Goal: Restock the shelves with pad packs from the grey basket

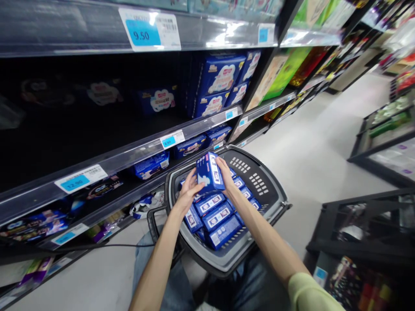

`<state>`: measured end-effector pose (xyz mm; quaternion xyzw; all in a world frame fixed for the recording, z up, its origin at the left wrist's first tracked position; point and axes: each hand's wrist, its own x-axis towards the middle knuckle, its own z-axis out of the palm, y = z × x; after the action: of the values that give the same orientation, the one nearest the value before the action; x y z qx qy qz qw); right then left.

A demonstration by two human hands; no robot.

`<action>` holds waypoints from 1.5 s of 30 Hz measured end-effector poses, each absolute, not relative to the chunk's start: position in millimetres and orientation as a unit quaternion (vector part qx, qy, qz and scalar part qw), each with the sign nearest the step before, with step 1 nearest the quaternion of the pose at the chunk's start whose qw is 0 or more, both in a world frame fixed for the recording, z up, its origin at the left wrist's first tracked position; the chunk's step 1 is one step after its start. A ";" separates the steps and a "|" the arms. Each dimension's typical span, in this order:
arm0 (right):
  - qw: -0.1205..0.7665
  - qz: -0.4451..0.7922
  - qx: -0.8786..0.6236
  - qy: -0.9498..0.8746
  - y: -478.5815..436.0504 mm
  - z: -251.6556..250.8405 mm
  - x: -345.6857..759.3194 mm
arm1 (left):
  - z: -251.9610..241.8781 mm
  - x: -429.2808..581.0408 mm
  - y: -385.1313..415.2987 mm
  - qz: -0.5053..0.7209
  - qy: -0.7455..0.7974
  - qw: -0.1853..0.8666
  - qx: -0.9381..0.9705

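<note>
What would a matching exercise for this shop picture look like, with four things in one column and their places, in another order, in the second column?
Things
1. blue box
2. basket
3. price tag 9.50
4. green box

Places
A. on the front edge of the top shelf
B. held between the left hand and the right hand
C. under the hands, filled with more packs
D. standing on a shelf farther along the aisle

Pairs: 1-B, 2-C, 3-A, 4-D

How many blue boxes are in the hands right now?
1: a blue cardboard box, held between left hand and right hand above the grey plastic basket; another may hide behind it.
</note>
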<state>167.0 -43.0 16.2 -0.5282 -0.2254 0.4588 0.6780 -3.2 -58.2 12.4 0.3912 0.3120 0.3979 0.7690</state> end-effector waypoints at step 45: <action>0.585 0.579 -0.463 -0.329 -41.4 13.2 167.7 | 6.5 2.4 -50.9 0.446 0.336 0.803 0.209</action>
<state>167.7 -41.4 13.2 -0.4635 -0.3286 0.5787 0.5851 2.4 -50.9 6.5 0.2089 0.3363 0.4460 0.8027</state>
